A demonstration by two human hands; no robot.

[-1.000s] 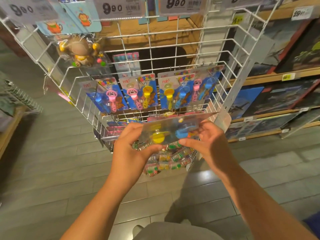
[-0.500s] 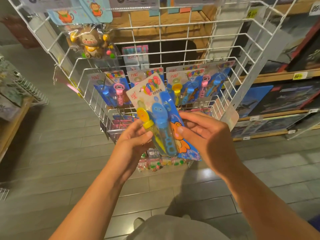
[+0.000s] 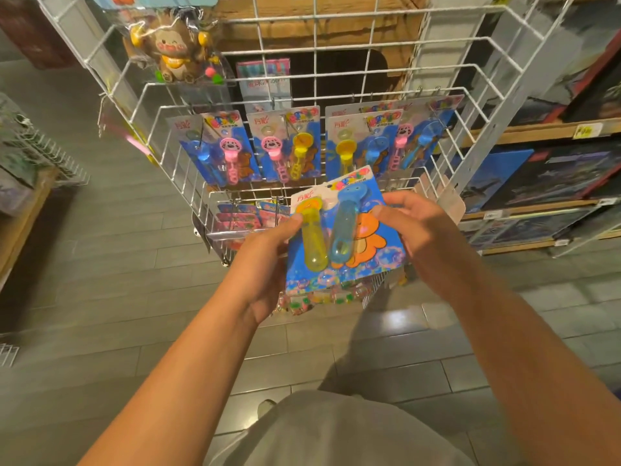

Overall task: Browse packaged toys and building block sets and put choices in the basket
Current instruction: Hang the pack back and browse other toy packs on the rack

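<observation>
I hold a carded bubble wand pack (image 3: 346, 237) upright in front of me, its blue card showing a yellow wand, a blue wand and an orange bear. My left hand (image 3: 265, 260) grips its left edge, thumb on the yellow wand's cap. My right hand (image 3: 423, 237) holds the right edge with curled fingers. Behind it, several matching bubble wand packs (image 3: 285, 146) hang on hooks in a white wire rack (image 3: 470, 156). No basket is in view.
A bagged monkey toy (image 3: 174, 48) hangs at the rack's upper left. Small colourful packets (image 3: 319, 297) hang under the pack. Wooden shelves with boxed sets (image 3: 554, 176) run along the right. Another wire display (image 3: 30, 153) stands at the left over a grey tiled floor.
The pack went from lying flat with its back toward me to facing me, then straightened upright and came lower. The view tilted down and closer to the rack.
</observation>
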